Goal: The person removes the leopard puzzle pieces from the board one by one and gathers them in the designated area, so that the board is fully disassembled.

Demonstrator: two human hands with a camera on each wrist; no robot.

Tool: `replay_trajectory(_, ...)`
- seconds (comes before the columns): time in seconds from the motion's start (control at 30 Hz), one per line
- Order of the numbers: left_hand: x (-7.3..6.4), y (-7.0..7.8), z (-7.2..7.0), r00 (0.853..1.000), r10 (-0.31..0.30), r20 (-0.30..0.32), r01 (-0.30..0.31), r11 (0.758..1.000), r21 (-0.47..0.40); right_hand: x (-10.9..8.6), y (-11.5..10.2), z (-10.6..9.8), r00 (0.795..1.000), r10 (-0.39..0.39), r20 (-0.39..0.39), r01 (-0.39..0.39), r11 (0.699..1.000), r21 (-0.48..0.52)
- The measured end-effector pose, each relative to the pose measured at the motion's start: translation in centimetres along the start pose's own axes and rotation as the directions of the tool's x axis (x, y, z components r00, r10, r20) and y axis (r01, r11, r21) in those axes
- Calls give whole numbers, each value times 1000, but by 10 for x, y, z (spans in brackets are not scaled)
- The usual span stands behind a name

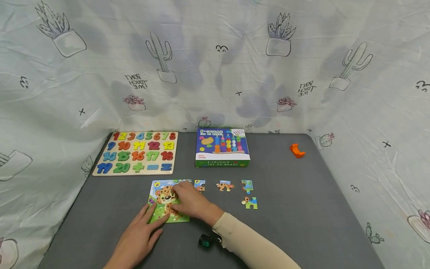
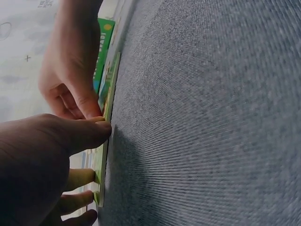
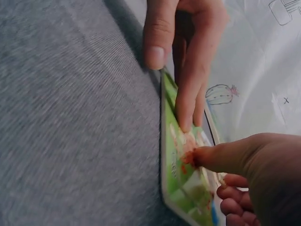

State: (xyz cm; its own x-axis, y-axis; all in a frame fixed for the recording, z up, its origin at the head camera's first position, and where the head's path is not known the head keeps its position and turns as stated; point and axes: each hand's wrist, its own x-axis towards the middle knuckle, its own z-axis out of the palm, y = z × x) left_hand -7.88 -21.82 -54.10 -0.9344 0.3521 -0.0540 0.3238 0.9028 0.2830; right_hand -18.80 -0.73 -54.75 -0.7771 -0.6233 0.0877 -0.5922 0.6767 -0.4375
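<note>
A cartoon leopard jigsaw puzzle lies flat on the grey table. My left hand rests at its lower left, its fingers spread, the index fingertip touching the leopard's lower body. My right hand reaches over the picture from the right. Its thumb touches the puzzle, and its other fingers curl at the leopard's face around a puzzle piece that is mostly hidden under them. Loose pieces lie to the right: one beside the puzzle's top edge, an orange spotted piece, a blue-green piece and a lower piece.
Behind the puzzle lies a wooden number board with coloured numerals. A boxed bead set stands at the back middle. At the back right is an orange curved block. Printed cloth hangs behind the table.
</note>
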Motion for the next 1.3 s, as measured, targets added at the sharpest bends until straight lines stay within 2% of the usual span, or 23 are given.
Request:
replay_trajectory(0.17,1,-1,0,1000,-10,-1,10,1000,3,-1,1,1,996,-80,-42,77,994,-75)
replay_trajectory(0.3,1,-1,1,1000,-20,12,20,1000,0,-2,5,2,991,-119,-64,110,985,-134)
replay_trajectory(0.53,4,-2,1,1000,-19,9,19,1000,-16,-11,12,-2,987,-101,-121,91,992,-84)
replay_trajectory(0.8,0,-2,2,1000,-21,-15,20,999,-35,-40,24,-21,976,-119,-182,120,993,-8)
replay_trajectory(1.1,-1,-2,4,999,-22,-30,21,999,-41,-81,51,-47,962,-81,-262,105,991,81)
replay_trajectory(1.3,0,-1,6,999,-35,-16,34,998,-43,-106,73,-61,949,-44,-312,75,993,86)
